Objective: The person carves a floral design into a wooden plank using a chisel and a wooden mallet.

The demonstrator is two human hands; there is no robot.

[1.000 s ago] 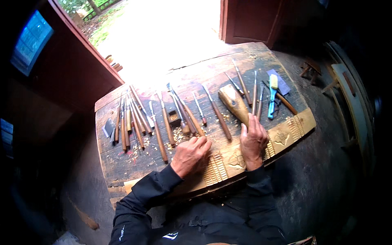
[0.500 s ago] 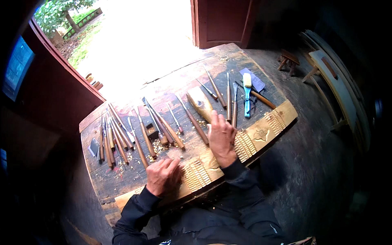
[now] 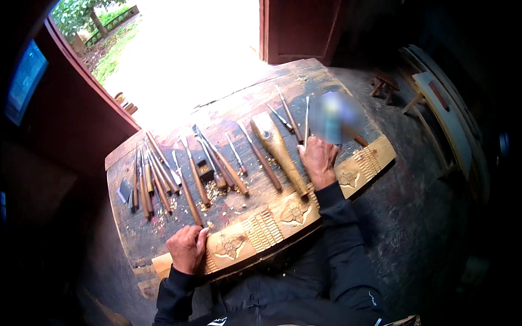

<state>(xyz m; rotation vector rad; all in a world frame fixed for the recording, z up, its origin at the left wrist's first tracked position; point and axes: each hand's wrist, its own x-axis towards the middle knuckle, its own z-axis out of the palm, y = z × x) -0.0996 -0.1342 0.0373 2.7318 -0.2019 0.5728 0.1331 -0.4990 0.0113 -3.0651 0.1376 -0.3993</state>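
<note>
My left hand rests with curled fingers at the left end of a long carved board, and nothing shows in it. The board bears leaf-like flowers and rows of small scale cuts. My right hand reaches across the board's far edge, its fingers closed round a chisel low down; the handle is hidden under the palm. Left of that hand lies a wooden mallet, its grip end over the board. A brown-handled chisel lies left of the mallet.
Several carving tools lie fanned out on the left of the worn table. Wood chips are scattered around a small dark block. A blurred patch covers things beyond my right hand. A low stool stands past the table.
My right hand has let go of the mallet and moved right to the chisels. The mallet now lies with its grip uncovered. My left hand has moved left and nearer along the board.
</note>
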